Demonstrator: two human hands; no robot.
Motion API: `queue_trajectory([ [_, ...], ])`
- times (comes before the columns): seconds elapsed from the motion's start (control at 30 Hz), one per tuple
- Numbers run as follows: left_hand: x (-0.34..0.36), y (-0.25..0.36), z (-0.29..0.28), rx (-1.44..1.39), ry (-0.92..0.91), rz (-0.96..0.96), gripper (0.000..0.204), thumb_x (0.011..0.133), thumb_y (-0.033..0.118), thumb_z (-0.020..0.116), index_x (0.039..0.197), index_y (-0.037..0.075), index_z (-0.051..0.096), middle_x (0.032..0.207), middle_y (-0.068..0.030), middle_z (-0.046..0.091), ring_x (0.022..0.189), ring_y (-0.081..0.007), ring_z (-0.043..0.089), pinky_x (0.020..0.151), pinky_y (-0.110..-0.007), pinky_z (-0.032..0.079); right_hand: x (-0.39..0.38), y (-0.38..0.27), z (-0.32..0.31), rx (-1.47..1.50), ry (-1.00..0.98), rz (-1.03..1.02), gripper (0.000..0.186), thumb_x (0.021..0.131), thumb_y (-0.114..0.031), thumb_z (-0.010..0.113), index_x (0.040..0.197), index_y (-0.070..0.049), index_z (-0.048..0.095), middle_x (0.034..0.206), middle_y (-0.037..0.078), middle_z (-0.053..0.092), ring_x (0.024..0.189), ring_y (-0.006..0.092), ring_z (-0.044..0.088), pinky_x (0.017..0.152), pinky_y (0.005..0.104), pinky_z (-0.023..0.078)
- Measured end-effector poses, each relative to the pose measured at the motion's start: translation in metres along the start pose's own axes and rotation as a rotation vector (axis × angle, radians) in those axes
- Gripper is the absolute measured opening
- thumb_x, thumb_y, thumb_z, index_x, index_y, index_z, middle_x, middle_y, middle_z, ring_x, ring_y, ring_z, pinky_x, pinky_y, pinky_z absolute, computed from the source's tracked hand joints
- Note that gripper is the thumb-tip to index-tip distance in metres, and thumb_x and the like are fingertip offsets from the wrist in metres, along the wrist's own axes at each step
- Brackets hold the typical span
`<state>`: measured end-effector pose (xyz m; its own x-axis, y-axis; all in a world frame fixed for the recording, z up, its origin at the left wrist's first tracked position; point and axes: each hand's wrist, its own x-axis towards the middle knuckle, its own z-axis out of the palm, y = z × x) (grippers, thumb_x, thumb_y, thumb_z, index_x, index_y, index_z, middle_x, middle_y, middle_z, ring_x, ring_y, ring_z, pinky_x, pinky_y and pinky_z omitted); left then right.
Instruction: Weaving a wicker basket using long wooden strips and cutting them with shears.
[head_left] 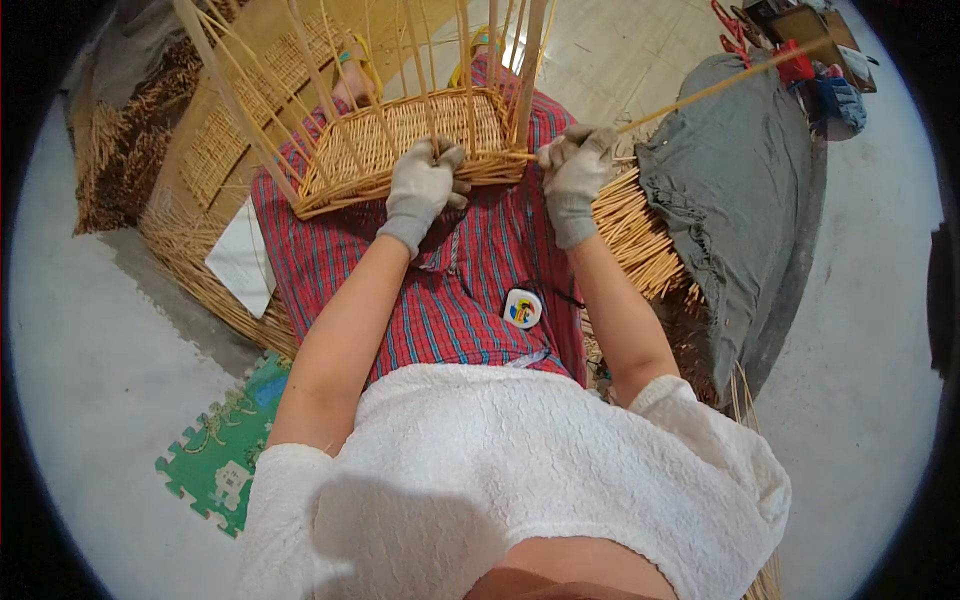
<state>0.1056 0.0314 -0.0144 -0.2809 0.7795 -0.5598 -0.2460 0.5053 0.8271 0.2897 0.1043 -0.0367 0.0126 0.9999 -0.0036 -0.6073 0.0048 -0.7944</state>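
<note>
A rectangular woven wicker basket base [384, 135] with tall upright stakes rests on the red striped cloth [330, 290] across my legs. My left hand [423, 185], in a pale glove, grips the basket's near edge at the base of a stake, fingers curled. My right hand [578, 175], also gloved, is closed on a long cane strand [686, 98] just right of the basket; the strand rises toward the upper right. A small white tape measure [523, 308] lies on the cloth below my hands.
A bundle of cut canes [642, 240] lies beside a grey cloth cover [735, 220] on the right. Woven panels [215, 150] and loose canes are at the upper left, near a white sheet [237, 265]. A green foam mat [215, 440] lies at lower left; red-handled tools [730, 25] at top right.
</note>
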Motion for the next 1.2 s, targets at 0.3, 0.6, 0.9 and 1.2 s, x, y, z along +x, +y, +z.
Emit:
queue_trajectory([
  [0.3, 0.005, 0.004, 0.023, 0.123, 0.046, 0.019, 0.056, 0.082, 0.042, 0.074, 0.103, -0.007, 0.056, 0.091, -0.015, 0.064, 0.061, -0.0226, 0.066, 0.046, -0.034, 0.055, -0.003, 0.027, -0.012, -0.591, 0.305, -0.316, 0.035, 0.1, -0.041, 0.046, 0.085, -0.012, 0.058, 0.064, 0.002, 0.052, 0.053, 0.0153, 0.047, 0.056, 0.0319, 0.044],
  [0.6, -0.062, -0.006, 0.014, 0.202, 0.067, 0.474, 0.04, 0.096, 0.008, 0.055, 0.132, 0.0, 0.039, 0.1, -0.0091, 0.057, 0.074, -0.0133, 0.059, 0.061, -0.026, 0.052, -0.033, -0.043, -0.119, -0.572, 0.168, 0.404, 0.039, 0.099, -0.035, 0.048, 0.115, -0.001, 0.061, 0.083, 0.009, 0.062, 0.07, 0.0156, 0.064, 0.064, 0.0272, 0.051],
  [0.9, -0.075, -0.028, 0.069, 0.629, -0.847, 0.087, 0.018, 0.092, 0.013, 0.059, 0.1, 0.001, 0.069, 0.063, -0.0022, 0.06, 0.056, -0.0088, 0.057, 0.053, -0.026, 0.046, -0.031, 0.073, -0.283, -1.208, 0.193, 0.742, 0.039, 0.089, -0.035, 0.054, 0.119, -0.01, 0.062, 0.109, 0.018, 0.067, 0.105, 0.0326, 0.063, 0.09, 0.04, 0.049],
  [1.2, -0.057, -0.042, 0.058, 0.578, -0.785, -0.071, 0.019, 0.092, 0.014, 0.058, 0.097, 0.004, 0.073, 0.059, -0.0026, 0.062, 0.049, -0.0083, 0.057, 0.048, -0.024, 0.046, 0.075, 0.138, -0.313, -1.344, 0.411, 0.664, 0.05, 0.089, -0.036, 0.059, 0.129, -0.008, 0.052, 0.119, 0.022, 0.062, 0.107, 0.0361, 0.062, 0.091, 0.0411, 0.049],
])
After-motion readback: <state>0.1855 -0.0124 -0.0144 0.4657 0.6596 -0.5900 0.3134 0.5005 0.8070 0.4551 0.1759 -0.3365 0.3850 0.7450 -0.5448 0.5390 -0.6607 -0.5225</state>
